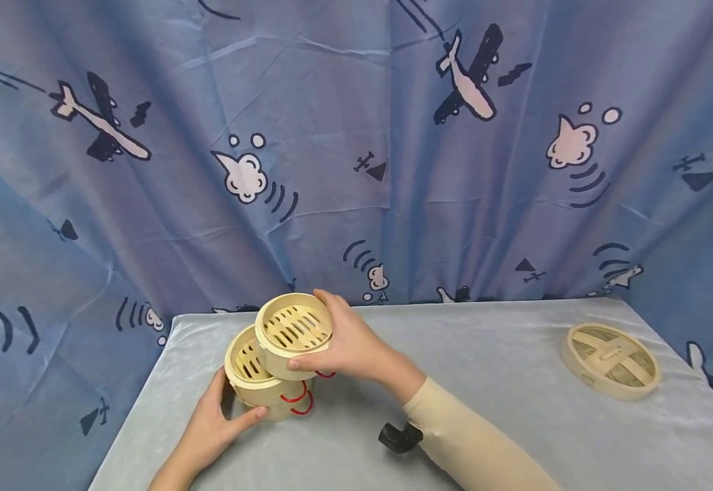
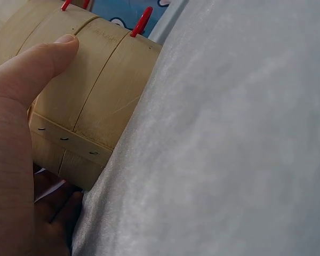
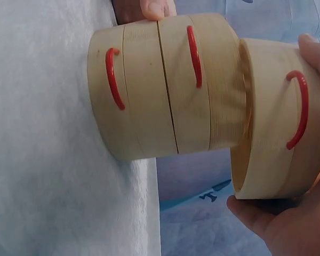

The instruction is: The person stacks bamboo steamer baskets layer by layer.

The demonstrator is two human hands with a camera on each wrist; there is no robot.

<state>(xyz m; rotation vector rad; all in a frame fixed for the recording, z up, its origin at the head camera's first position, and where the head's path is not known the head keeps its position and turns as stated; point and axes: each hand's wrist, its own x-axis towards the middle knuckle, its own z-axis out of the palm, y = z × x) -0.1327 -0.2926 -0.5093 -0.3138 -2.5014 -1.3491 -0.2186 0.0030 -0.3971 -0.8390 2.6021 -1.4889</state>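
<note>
Two round bamboo steamer baskets stand stacked on the table, the upper basket (image 1: 258, 391) directly on the lower basket (image 1: 281, 411). My left hand (image 1: 209, 426) grips the stack from the left, its thumb (image 2: 53, 56) lying across the baskets' side. Over the stack, offset to the right and tilted, is a third steamer basket (image 1: 278, 363) with a slatted floor. My right hand (image 1: 353, 341) holds this basket by its right side, thumb in front and fingers behind. In the right wrist view its bottom edge overlaps the stack's top rim. Each basket has a red handle (image 3: 298, 109).
A round bamboo steamer lid (image 1: 610, 361) with crossed strips lies at the right of the table. Pale grey cloth covers the table (image 1: 485, 382). A blue patterned curtain (image 1: 344, 136) hangs behind it. A black device (image 1: 400, 438) sits at the right wrist.
</note>
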